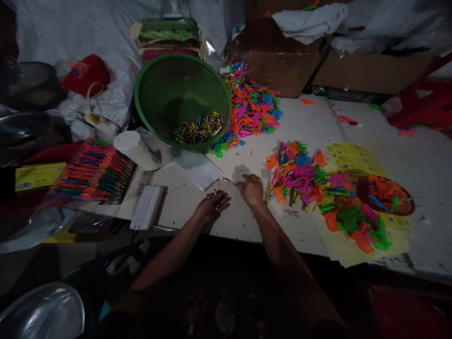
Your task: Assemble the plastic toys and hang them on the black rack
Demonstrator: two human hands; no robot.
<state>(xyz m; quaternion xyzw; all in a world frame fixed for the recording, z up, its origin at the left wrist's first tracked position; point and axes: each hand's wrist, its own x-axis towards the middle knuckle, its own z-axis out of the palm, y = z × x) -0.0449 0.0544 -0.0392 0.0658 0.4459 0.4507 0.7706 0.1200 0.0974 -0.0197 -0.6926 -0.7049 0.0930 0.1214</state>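
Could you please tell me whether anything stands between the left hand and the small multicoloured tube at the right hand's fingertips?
Nothing visible stands between the left hand and the small multicoloured tube by the fingertips of the right hand; the flat, whitish plastic sheet lies left of the tube.

- The small tubes (212,193) are partly covered by the left hand (213,206); their number cannot be told.
- One end of the single tube (228,181) is hidden at the fingertips of the right hand (250,189).
- The print on the white bottle (136,148) is blurred.
- The silver bowl (44,310) is cut off by the left and bottom edges.
- The red plastic piece (425,101) is cut off at right.
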